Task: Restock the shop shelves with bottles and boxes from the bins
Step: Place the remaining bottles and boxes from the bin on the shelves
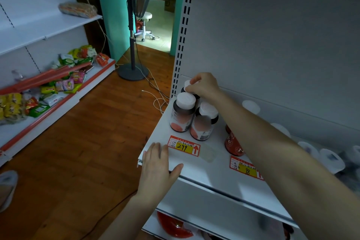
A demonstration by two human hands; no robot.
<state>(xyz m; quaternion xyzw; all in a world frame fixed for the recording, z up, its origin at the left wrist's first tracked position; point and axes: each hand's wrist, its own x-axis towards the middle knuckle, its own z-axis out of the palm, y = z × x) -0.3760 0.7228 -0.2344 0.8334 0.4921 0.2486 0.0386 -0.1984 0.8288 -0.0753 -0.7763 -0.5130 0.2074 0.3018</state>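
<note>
My right hand (204,85) reaches to the back left corner of the white shelf (196,163) and grips the white cap of a dark bottle (187,85) standing there. Two more dark bottles with white caps stand in front of it: one on the left (183,112), one on the right (203,122). A red bottle (232,143) stands partly hidden under my right forearm. My left hand (156,163) lies flat on the shelf's front left corner, fingers spread, holding nothing.
Price tags reading 299 (184,145) and 98 (245,168) are stuck on the shelf. Several white-capped bottles (329,159) line the back right. A standing fan (133,25) and loose cables stand on the wooden floor. Snack packets (48,87) fill the low left shelf.
</note>
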